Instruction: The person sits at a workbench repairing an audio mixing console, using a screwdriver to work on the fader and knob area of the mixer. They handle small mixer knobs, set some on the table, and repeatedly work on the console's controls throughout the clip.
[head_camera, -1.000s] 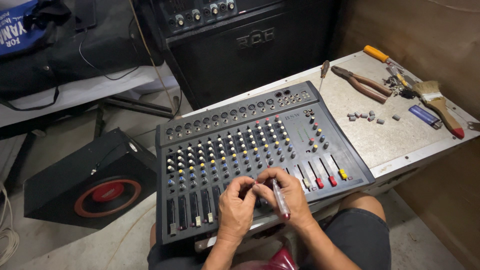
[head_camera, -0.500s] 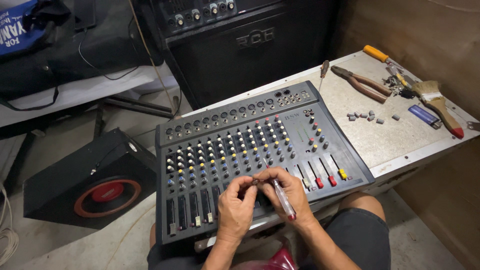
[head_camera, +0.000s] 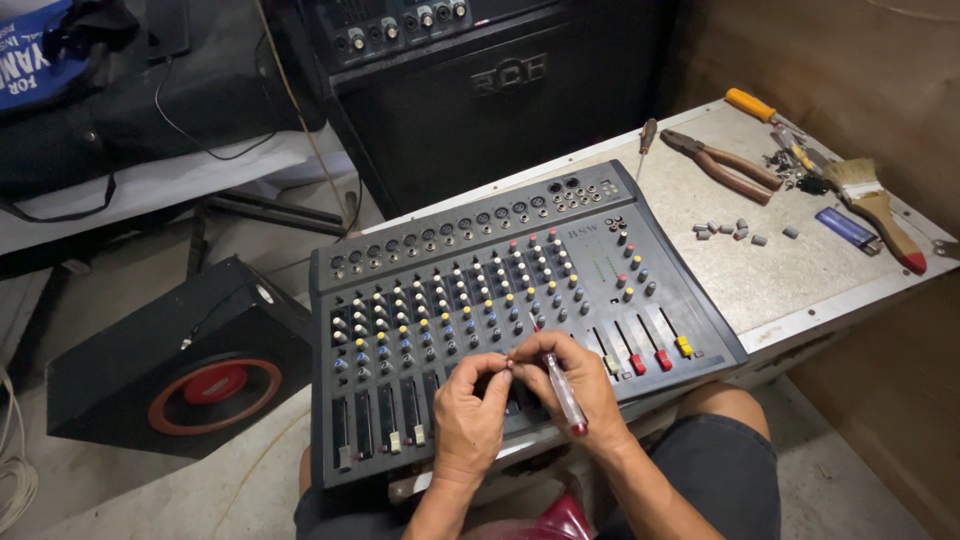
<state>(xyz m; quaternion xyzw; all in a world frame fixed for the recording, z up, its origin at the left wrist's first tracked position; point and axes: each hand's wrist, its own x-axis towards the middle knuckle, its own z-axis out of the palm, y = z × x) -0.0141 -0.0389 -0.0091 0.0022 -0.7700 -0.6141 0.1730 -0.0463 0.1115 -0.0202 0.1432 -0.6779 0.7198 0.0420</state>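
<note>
A grey audio mixer (head_camera: 480, 290) with rows of coloured knobs and sliders lies across a table and my lap. Both hands meet over its lower middle section, above the sliders. My left hand (head_camera: 470, 415) pinches a tiny part at its fingertips, against the fingers of my right hand (head_camera: 580, 385). My right hand also holds a clear-handled screwdriver with a red end (head_camera: 563, 392), its tip pointing up toward the knobs. Whatever sits directly under my hands is hidden.
On the table (head_camera: 780, 290) to the right lie several small grey caps (head_camera: 735, 232), pliers (head_camera: 725, 165), a paintbrush (head_camera: 875, 210), a blue lighter (head_camera: 848, 230), an orange-handled tool (head_camera: 750, 104) and a small screwdriver (head_camera: 647, 134). A black amplifier (head_camera: 480, 90) stands behind. A speaker box (head_camera: 180, 370) rests on the floor at left.
My fingertips have shifted slightly closer together over the sliders. The mixer and the tools on the table have not moved.
</note>
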